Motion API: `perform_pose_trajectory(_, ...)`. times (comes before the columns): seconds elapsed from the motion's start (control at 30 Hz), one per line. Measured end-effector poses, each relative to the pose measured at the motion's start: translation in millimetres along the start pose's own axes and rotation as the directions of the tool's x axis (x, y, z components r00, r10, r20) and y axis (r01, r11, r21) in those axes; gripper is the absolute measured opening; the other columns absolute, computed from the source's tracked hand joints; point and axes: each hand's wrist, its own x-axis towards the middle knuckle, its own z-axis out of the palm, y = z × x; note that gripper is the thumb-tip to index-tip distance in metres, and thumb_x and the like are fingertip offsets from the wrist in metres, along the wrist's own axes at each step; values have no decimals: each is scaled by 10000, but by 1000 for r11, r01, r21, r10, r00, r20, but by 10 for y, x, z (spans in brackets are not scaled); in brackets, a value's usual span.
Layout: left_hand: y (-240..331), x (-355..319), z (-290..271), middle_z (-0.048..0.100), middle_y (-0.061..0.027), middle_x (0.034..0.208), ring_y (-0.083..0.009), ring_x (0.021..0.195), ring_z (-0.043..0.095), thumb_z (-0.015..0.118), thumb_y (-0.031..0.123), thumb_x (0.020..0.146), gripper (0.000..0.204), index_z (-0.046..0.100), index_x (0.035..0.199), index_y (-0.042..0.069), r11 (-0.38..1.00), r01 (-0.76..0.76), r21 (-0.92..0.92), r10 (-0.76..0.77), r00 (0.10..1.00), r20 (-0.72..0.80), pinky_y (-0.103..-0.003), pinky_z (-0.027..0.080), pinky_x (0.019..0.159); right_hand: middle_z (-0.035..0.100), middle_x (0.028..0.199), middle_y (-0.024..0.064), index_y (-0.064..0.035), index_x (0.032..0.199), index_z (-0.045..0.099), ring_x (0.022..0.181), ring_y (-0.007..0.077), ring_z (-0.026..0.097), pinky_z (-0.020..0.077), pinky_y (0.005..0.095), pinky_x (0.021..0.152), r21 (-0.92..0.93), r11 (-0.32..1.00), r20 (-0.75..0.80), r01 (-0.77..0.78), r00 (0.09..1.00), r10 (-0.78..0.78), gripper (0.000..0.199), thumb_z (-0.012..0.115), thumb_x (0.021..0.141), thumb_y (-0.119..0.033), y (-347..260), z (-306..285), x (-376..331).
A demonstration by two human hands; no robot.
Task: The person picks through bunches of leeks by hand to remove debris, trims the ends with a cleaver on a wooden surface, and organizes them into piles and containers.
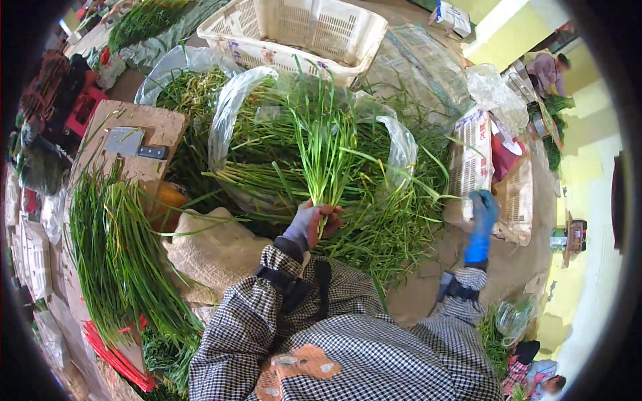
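Note:
My left hand (313, 224), in a pale glove with bare fingertips, is closed around the pale lower ends of a bunch of garlic chives (321, 147). The green blades fan upward, away from me. Out to the right, my blue-gloved right hand (483, 212) is slightly blurred, its fingers pinched at the pale end of a single chive stalk (428, 190) that slants toward the bunch. Beneath both lies a large heap of loose chives (394, 234), partly inside an open clear plastic bag (224, 113).
A white plastic crate (287, 57) stands beyond the heap, another crate (471, 157) to the right. At left, a cleaver (125, 140) rests on a wooden board (100, 123), near bundled chives (120, 247), red strips (117, 357) and a beige sack (210, 250). People (548, 73) sit at the right.

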Motion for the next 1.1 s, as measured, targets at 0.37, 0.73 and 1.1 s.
perform_pose_trajectory(0.37, 101, -321, 168, 522, -92, 1019, -206, 942, 541, 662, 472, 717, 525, 561, 976, 26, 985, -163, -63, 175, 905, 388, -373, 436, 914, 613, 718, 142, 1, 819, 617, 625, 234, 566, 445, 366, 611, -597, 802, 409, -28, 849, 334, 248, 621, 755, -239, 500, 151, -515)
perform_pose_trajectory(0.73, 160, -355, 219, 506, -70, 1016, -177, 864, 536, 763, 420, 626, 462, 591, 889, 81, 994, -102, -38, 109, 957, 270, -384, 438, 903, 613, 759, -18, -22, 948, 608, 619, 69, 545, 437, 206, 516, 300, 950, 626, -88, 770, -126, 277, 631, 822, -267, -634, 1734, -548)
perform_pose_trajectory(1.1, 154, -277, 212, 590, -72, 906, -198, 815, 594, 649, 197, 785, 286, 547, 1013, 59, 989, -117, -91, 129, 982, 140, -366, 502, 761, 577, 683, -25, -35, 796, 629, 532, 36, 483, 399, 192, 444, 401, 880, 597, -253, 802, -41, 111, 671, 786, -137, -653, 2032, -653)
